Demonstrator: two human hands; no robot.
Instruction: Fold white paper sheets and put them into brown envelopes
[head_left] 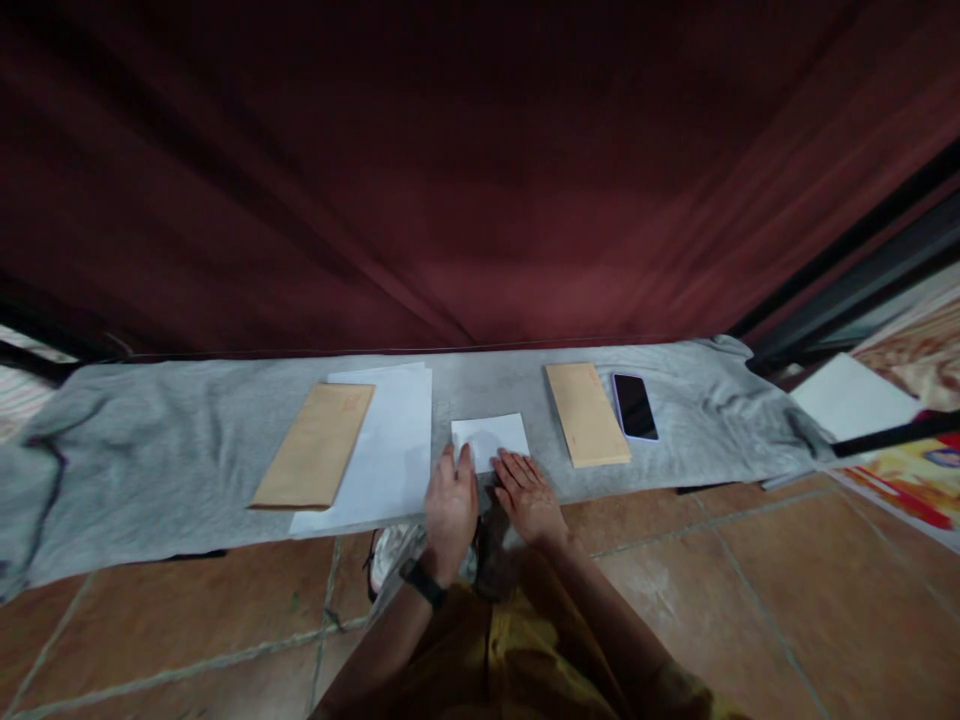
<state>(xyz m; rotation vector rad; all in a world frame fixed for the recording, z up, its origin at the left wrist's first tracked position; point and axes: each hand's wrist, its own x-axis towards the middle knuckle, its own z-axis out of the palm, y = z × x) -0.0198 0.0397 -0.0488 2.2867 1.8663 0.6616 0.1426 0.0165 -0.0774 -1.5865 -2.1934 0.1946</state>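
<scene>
Both hands are down on the grey cloth (150,450), right in the centre; the left hand (450,505) lies flat with its fingertips on the near left corner of the folded white paper (491,438); the right hand (529,495) presses the near right edge. Neither grip is clamped on anything: fingers stretched out and lying apart, palms down. By the look of it, that flat pressure pins the paper against the soft cloth so it cannot slide. The paper sits between the two stacks, just beyond the wrists. Out left, a brown envelope (315,445) rests on top of loose white sheets (390,440); out right, a second brown envelope (586,413) lies just beside a dark phone (635,406). Both envelopes lie flat and thin; whether anything is inside either, I cannot tell.
</scene>
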